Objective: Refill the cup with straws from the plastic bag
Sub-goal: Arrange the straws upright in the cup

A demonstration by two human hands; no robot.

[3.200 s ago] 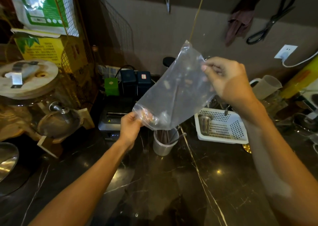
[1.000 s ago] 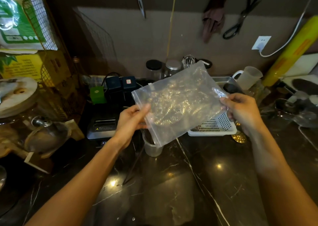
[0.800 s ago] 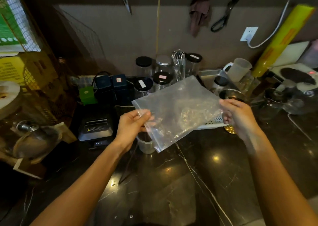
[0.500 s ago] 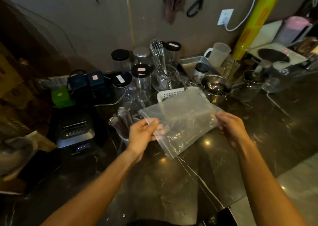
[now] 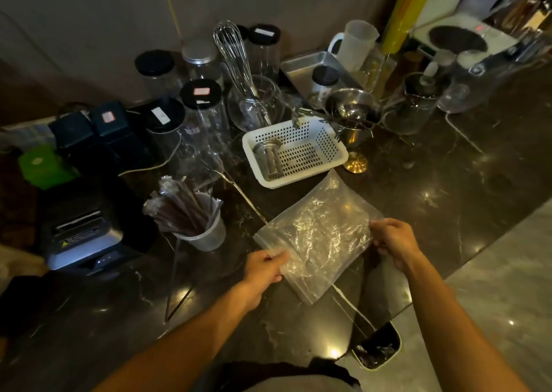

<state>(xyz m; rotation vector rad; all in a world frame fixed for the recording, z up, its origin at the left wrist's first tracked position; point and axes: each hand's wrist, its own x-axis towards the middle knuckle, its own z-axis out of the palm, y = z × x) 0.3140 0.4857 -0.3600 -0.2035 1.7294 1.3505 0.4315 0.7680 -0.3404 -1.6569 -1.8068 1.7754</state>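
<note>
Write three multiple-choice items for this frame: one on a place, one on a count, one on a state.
1. Where is the cup of straws?
A. in the white basket
B. on the counter, left of the plastic bag
C. in the right hand

2. How many hands hold the plastic bag?
A. none
B. one
C. two

3. What state is the bag in?
A. empty
B. packed with straws
C. knotted shut

Key:
1 B: the cup stands on the dark counter, apart from the white basket.
2 C: the left hand and the right hand each pinch an edge.
3 A: the bag is clear and flat, nothing seen inside.
</note>
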